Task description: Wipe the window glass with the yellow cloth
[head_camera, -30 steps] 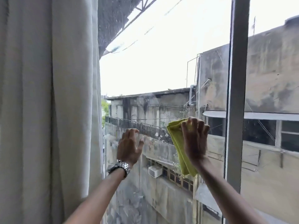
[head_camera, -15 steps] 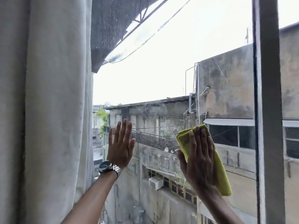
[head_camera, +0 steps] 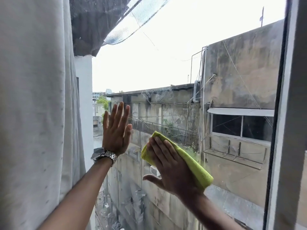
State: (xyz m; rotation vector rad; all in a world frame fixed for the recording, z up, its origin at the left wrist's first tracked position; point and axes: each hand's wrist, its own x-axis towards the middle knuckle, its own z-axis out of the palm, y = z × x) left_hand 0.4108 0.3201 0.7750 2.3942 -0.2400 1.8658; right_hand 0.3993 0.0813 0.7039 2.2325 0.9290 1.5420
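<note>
The window glass (head_camera: 166,67) fills the middle of the view, with smears and droplets on it. My right hand (head_camera: 169,168) lies flat on the folded yellow cloth (head_camera: 199,171) and presses it against the lower middle of the pane. The cloth sticks out past my fingers to the upper left and lower right. My left hand (head_camera: 116,130), with a metal watch (head_camera: 103,156) on the wrist, rests flat on the glass to the left of the cloth, fingers straight and pointing up, holding nothing.
A pale curtain (head_camera: 36,105) hangs down the whole left side, close to my left arm. A grey window frame post (head_camera: 289,130) stands at the right edge of the pane. Old buildings show through the glass.
My right hand has slid the cloth down and to the left across the glass, and the cloth now lies slanted. My left hand stays flat on the pane. The view has shifted left.
</note>
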